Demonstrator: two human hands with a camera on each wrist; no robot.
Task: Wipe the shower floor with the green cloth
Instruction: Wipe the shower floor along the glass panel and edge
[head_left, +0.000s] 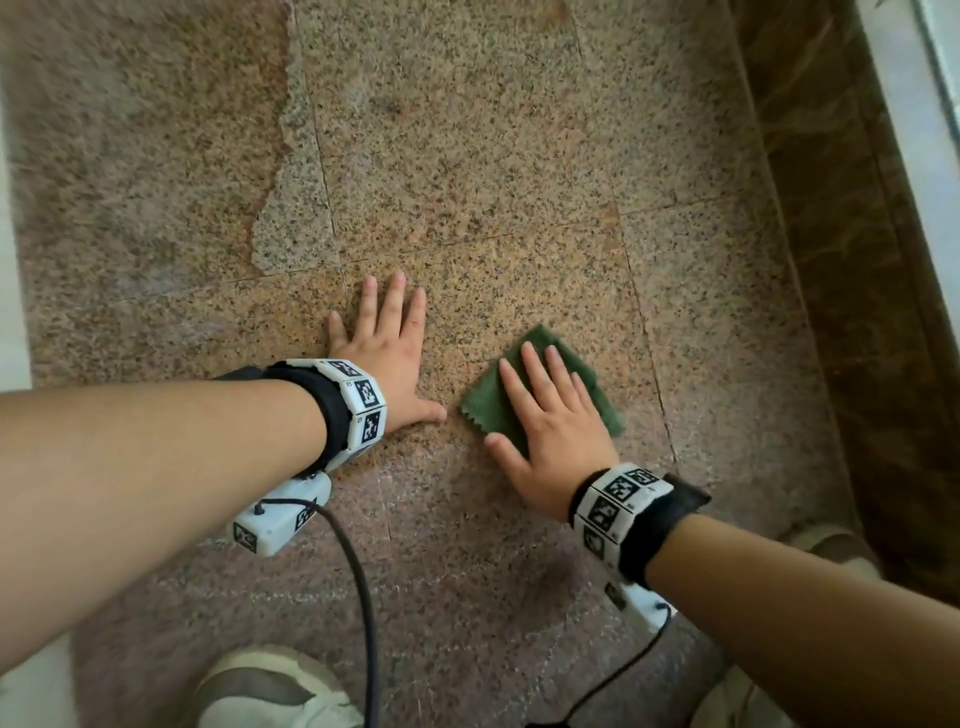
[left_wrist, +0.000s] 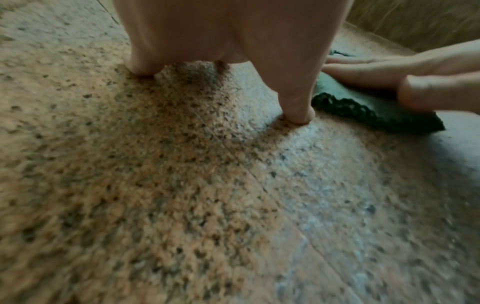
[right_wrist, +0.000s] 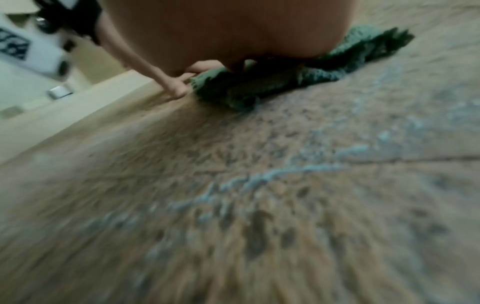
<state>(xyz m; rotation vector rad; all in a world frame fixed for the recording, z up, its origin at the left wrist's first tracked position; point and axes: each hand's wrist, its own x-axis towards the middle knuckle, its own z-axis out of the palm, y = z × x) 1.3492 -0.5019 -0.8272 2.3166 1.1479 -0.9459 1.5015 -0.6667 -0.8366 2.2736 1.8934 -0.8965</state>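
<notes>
On the speckled shower floor (head_left: 467, 156), the right hand (head_left: 550, 436) presses the green cloth (head_left: 566, 364) flat-fingered to drag it, while the left hand (head_left: 387, 353), spread and released, likely props the person's weight

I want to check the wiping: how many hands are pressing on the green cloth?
1. The right hand lies flat on the green cloth; the left hand rests beside it on the bare floor.

L hand (head_left: 387, 353) flat, R hand (head_left: 550, 431) flat, fingers spread
</notes>
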